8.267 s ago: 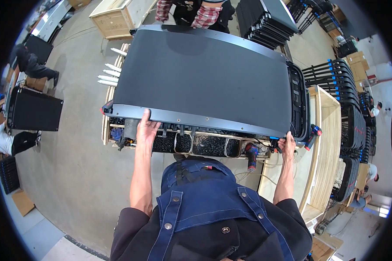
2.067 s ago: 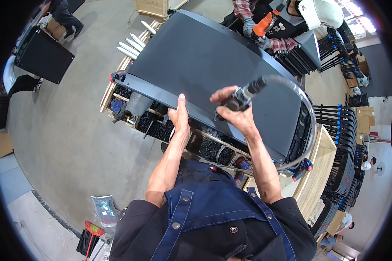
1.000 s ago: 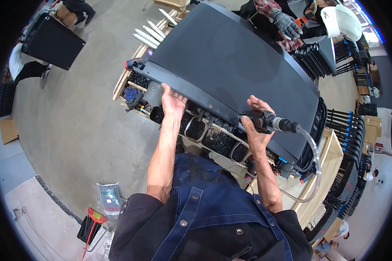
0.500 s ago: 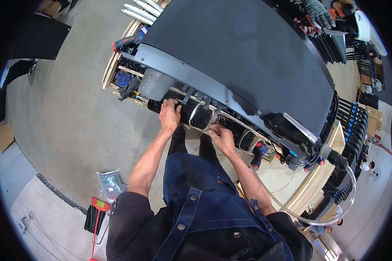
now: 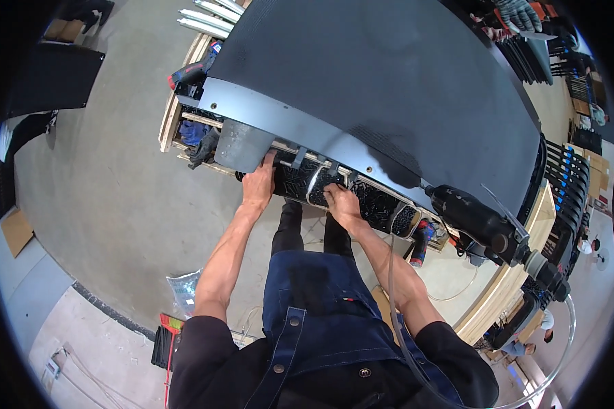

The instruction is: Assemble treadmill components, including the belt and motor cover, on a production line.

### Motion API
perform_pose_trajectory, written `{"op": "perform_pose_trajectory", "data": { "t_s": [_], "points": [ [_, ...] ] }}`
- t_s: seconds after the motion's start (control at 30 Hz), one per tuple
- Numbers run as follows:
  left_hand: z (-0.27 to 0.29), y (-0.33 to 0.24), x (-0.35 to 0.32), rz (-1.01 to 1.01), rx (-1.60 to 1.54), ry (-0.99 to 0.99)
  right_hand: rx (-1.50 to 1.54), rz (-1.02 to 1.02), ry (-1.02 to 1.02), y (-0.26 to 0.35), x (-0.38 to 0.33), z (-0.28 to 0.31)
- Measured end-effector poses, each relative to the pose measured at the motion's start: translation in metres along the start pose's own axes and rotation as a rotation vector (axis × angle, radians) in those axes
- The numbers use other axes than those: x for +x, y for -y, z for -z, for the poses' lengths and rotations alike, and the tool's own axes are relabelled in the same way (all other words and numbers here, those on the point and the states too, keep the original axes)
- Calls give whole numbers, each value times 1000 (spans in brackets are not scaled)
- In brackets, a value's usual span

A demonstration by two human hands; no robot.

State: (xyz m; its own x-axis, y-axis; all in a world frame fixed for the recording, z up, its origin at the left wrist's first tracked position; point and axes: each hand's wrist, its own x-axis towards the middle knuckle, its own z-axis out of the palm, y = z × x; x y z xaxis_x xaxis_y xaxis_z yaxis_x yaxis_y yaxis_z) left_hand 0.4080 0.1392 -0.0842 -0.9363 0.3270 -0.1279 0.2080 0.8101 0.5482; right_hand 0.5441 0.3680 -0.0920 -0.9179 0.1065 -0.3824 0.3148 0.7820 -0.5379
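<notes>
Grey floor (image 5: 129, 184) flanks the black panel (image 5: 382, 75). In a row along its near edge, a pale-rimmed bin (image 5: 311, 185) lies at the narrowed fingers of the right hand (image 5: 344, 204); the left hand (image 5: 256, 189), fingers bent, is farther. Any grip, I cannot tell.

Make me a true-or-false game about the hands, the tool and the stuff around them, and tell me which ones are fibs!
1. The right hand is holding the black tool. False: nothing grips that tool; the hand's fingers are at a bin of small black parts.
2. The left hand is beside the gray container. True.
3. The hose on the tool is bright red. False: it is clear.
4. The apron is blue. True.
5. The white tubes are to the right of the dark panel in the picture. False: they are to its left.
</notes>
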Motion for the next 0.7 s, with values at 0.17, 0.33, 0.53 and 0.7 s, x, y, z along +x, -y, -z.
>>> {"op": "perform_pose_trajectory", "data": {
  "t_s": [0.17,0.33,0.53,0.7],
  "points": [
    [33,-19,-30,165,-83,158,262,-119,-126,-6,-3,5],
    [20,17,-95,298,-287,105,780,-290,-9,1,-2,7],
    [91,-145,-120,479,-1264,449,1214,-111,102,74,-74,139],
    [94,-221,-142,336,-1307,337,1250,47,16,89,-123,187]
  ]
}}
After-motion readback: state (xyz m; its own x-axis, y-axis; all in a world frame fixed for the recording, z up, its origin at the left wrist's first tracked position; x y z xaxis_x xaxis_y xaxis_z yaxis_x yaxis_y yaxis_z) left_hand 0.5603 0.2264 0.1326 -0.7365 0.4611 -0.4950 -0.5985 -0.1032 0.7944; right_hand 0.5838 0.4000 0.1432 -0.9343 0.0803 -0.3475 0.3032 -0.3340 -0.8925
